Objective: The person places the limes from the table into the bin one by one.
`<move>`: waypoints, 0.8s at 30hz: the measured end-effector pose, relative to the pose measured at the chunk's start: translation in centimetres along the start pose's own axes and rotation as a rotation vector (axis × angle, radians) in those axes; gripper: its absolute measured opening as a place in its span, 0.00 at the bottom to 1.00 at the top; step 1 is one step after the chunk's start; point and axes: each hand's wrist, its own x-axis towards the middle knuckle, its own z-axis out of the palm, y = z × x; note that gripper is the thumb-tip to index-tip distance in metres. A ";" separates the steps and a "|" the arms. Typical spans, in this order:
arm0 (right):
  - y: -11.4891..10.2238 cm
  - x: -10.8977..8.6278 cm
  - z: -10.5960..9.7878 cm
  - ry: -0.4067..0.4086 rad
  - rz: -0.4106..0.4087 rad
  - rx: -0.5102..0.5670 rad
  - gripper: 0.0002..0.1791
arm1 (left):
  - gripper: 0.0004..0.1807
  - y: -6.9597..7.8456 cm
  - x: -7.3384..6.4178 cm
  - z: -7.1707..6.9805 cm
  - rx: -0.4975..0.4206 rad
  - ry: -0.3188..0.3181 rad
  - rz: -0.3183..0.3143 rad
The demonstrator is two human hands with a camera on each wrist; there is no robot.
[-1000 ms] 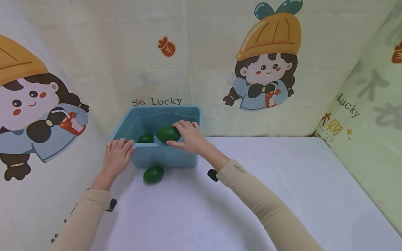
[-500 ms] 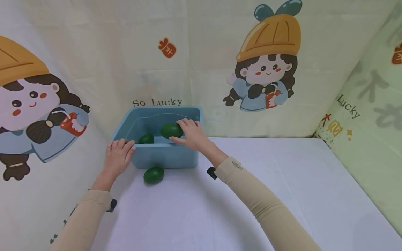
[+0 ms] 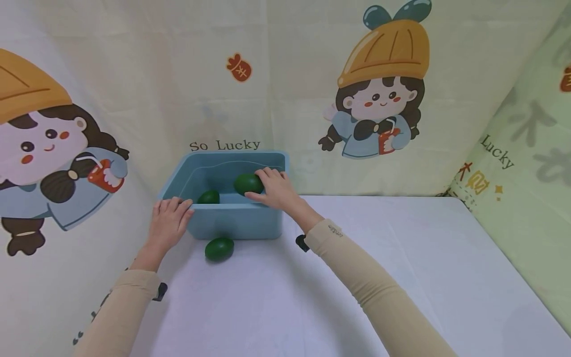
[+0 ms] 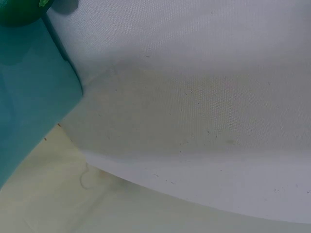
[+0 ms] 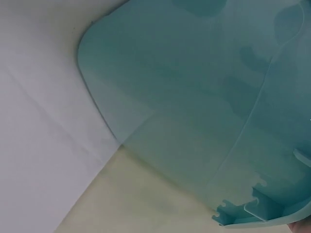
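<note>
In the head view my right hand (image 3: 276,189) holds a dark green oval fruit (image 3: 248,184) between thumb and fingers, over the inside of the blue plastic bin (image 3: 234,223). My left hand (image 3: 168,223) grips the bin's front left corner, fingers bent over the rim. A second green fruit (image 3: 208,197) lies inside the bin, partly hidden by the front wall. A third green fruit (image 3: 219,249) lies on the table in front of the bin. The left wrist view catches part of a green fruit (image 4: 19,12) beside the bin's wall (image 4: 34,87).
The white-covered table (image 3: 379,277) spreads right and forward of the bin. A printed cloth wall (image 3: 294,114) stands close behind the bin. From the right wrist view, the bin's outer wall (image 5: 170,97) and its rim's underside show.
My right hand has moved slightly right and back with the green fruit, toward the bin's right side. The left hand, the bin and the other fruits hold their places.
</note>
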 end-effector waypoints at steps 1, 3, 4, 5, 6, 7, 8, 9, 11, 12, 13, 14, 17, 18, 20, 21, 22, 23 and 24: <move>0.0 0.1 0.0 -0.002 -0.001 -0.007 0.39 | 0.19 0.0 0.0 0.0 0.000 0.001 0.000; 0.1 0.2 0.1 -0.001 -0.008 -0.024 0.39 | 0.19 0.0 0.0 0.1 0.000 0.008 0.004; 0.2 0.3 0.1 -0.002 -0.010 -0.031 0.39 | 0.19 0.0 0.0 0.1 -0.002 0.010 0.004; 0.2 0.3 0.1 -0.002 -0.013 -0.038 0.39 | 0.19 0.0 0.0 0.1 -0.004 0.013 0.005; 0.2 0.4 0.2 -0.002 -0.015 -0.045 0.39 | 0.19 0.0 0.0 0.1 -0.005 0.017 0.006; 0.2 0.4 0.2 -0.002 -0.018 -0.050 0.39 | 0.19 0.0 0.0 0.1 -0.006 0.020 0.008; 0.3 0.5 0.3 -0.003 -0.019 -0.052 0.39 | 0.20 0.0 0.0 0.2 -0.006 0.022 0.009; 0.3 0.5 0.4 -0.004 -0.019 -0.055 0.39 | 0.20 0.0 0.0 0.2 -0.007 0.024 0.010; 0.3 0.6 0.4 -0.005 -0.017 -0.057 0.39 | 0.20 0.1 0.0 0.2 -0.009 0.025 0.011; 0.3 0.6 0.4 -0.007 -0.014 -0.058 0.39 | 0.20 0.1 0.0 0.2 -0.009 0.024 0.011; 0.3 0.7 0.4 -0.009 -0.011 -0.057 0.39 | 0.20 0.1 0.0 0.2 -0.009 0.024 0.011; 0.3 0.7 0.4 -0.010 -0.009 -0.058 0.39 | 0.19 0.1 0.0 0.2 -0.008 0.023 0.010; 0.2 0.8 0.4 -0.018 -0.001 -0.063 0.39 | 0.19 0.1 0.0 0.2 -0.003 0.019 0.009; 0.2 0.9 0.4 -0.022 0.001 -0.066 0.40 | 0.19 0.0 0.0 0.2 -0.002 0.017 0.008; 0.1 0.9 0.4 -0.031 0.006 -0.075 0.40 | 0.20 0.0 0.0 0.2 0.002 0.014 0.007; 0.1 0.9 0.4 -0.036 0.007 -0.077 0.40 | 0.20 0.0 0.0 0.2 0.003 0.013 0.007; 0.0 1.0 0.4 -0.040 0.008 -0.082 0.40 | 0.20 0.0 0.0 0.2 0.004 0.012 0.007; 0.0 1.0 0.4 -0.044 0.009 -0.085 0.40 | 0.21 0.0 0.0 0.2 0.004 0.012 0.007; 0.0 1.0 0.4 -0.046 0.010 -0.087 0.40 | 0.21 0.0 0.0 0.2 0.003 0.013 0.007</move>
